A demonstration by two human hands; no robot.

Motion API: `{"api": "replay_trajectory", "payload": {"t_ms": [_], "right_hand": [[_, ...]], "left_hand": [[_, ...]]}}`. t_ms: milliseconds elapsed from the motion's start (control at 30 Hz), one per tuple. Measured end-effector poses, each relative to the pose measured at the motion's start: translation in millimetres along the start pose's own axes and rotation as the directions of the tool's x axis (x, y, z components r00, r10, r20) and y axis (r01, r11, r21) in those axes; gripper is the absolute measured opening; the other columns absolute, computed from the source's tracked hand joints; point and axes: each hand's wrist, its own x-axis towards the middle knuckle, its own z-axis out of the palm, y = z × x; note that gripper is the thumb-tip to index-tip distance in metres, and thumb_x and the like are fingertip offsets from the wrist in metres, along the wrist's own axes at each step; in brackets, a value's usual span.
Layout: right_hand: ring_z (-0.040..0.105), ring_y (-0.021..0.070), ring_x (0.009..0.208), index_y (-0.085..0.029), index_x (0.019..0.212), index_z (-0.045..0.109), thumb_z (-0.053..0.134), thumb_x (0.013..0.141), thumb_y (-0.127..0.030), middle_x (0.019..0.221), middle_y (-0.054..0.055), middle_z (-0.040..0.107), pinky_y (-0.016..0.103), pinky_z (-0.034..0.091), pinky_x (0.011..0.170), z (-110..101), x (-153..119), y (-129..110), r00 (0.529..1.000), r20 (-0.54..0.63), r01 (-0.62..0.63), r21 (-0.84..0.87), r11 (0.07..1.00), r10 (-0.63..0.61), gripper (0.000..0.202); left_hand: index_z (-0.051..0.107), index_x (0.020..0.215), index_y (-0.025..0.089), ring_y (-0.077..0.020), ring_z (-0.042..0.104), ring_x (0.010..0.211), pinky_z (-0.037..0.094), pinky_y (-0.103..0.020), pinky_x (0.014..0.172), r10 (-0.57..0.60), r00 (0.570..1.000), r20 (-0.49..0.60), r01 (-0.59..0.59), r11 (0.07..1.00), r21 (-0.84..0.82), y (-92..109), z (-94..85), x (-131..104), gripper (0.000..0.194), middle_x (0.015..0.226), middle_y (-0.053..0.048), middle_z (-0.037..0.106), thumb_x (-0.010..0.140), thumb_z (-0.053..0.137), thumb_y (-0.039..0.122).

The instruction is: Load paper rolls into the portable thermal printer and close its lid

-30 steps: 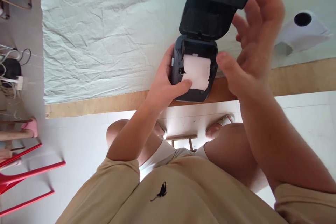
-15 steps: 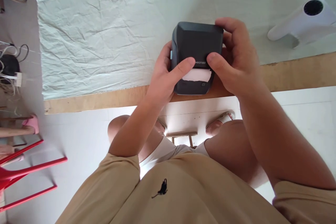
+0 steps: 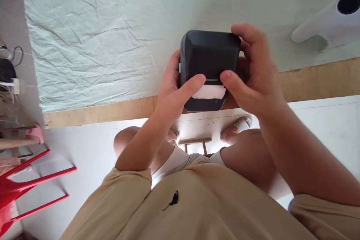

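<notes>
Between both hands is a black label printer [image 3: 213,58], near the table's front edge. A strip of white paper [image 3: 210,92] sticks out of its front slot, above a small power button. My left hand [image 3: 176,86] grips the printer's left side, its thumb on the top by the lettering and its fingers down the side. My right hand [image 3: 255,71] grips the right side, the thumb on the lid near the paper and the index finger at the far right corner. The fingers under the printer are hidden.
A pale green cloth [image 3: 98,37] covers the table, with a bare wooden edge [image 3: 98,112] at the front. On the right lies a white device with a round black end [image 3: 348,4]. A red stool [image 3: 17,185] and cables [image 3: 11,99] are at the left; another person's foot shows there.
The printer, still in both hands, sits slightly lower in view and looks a little larger. The view has shifted slightly; the white device appears further right. The grip looks the same.
</notes>
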Motion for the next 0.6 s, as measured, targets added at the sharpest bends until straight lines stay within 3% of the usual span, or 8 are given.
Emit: {"api": "replay_trajectory", "payload": {"t_ms": [167,300,433,467,533,600], "right_hand": [[0.078,0.0278,0.105,-0.042,0.164,0.046,0.066,0.101,-0.066,0.150,0.008,0.068,0.046,0.070,0.081,-3.1,-0.7,-8.0,0.996,0.074,-0.029,-0.122,0.992,0.039,0.070],[0.077,0.0244,0.097,-0.038,0.156,0.051,0.068,0.099,-0.063,0.149,0.007,0.068,0.046,0.068,0.087,-4.9,5.7,-15.6,0.995,0.083,-0.046,-0.096,0.994,0.054,0.065],[0.078,0.0223,0.102,-0.036,0.152,0.050,0.066,0.097,-0.052,0.148,0.005,0.069,0.042,0.067,0.092,-5.2,10.1,-23.4,0.994,0.090,-0.059,-0.109,0.992,0.069,0.059],[0.077,0.0213,0.101,-0.034,0.152,0.049,0.065,0.095,-0.051,0.148,0.005,0.070,0.040,0.067,0.090,-5.5,10.7,-23.8,0.994,0.087,-0.058,-0.121,0.991,0.069,0.062],[0.072,0.0191,0.095,-0.026,0.156,0.046,0.064,0.092,-0.047,0.146,0.008,0.072,0.036,0.066,0.086,-6.3,12.1,-21.5,0.996,0.067,-0.052,-0.151,0.987,0.063,0.069],[0.068,0.0181,0.089,-0.016,0.159,0.044,0.061,0.094,-0.046,0.141,0.011,0.075,0.036,0.064,0.086,-7.0,14.3,-16.0,0.998,0.055,-0.009,-0.176,0.984,0.018,0.074]], "left_hand": [[0.073,0.127,0.039,-0.0361,0.072,0.144,0.063,-0.051,0.121,0.063,0.998,-0.025,-0.061,0.995,0.083,-4.7,-6.9,-5.6,0.042,0.141,0.001,0.081,0.090,0.088,0.052],[0.073,0.126,0.037,-0.0296,0.074,0.138,0.062,-0.046,0.119,0.090,0.993,0.072,-0.090,0.996,0.008,-5.7,-6.6,-6.2,0.030,0.140,0.002,0.079,0.098,0.084,0.045],[0.074,0.121,0.036,-0.0275,0.077,0.121,0.065,-0.046,0.107,0.087,0.993,0.081,-0.086,0.996,-0.013,-7.1,-3.9,0.6,0.029,0.122,0.001,0.081,0.097,0.087,0.046],[0.075,0.112,0.034,-0.0262,0.077,0.111,0.066,-0.045,0.099,0.156,0.986,0.067,-0.154,0.987,-0.038,-8.9,-3.6,3.6,0.027,0.113,0.001,0.082,0.093,0.091,0.047],[0.077,0.115,0.032,-0.0259,0.076,0.110,0.066,-0.046,0.098,0.191,0.978,0.081,-0.189,0.982,-0.028,-13.7,-3.3,10.1,0.030,0.112,0.001,0.082,0.096,0.088,0.052],[0.077,0.109,0.031,-0.0255,0.077,0.100,0.068,-0.045,0.088,0.319,0.926,0.202,-0.306,0.948,-0.091,-18.4,-2.1,15.5,0.045,0.100,0.001,0.083,0.086,0.093,0.066]]}}
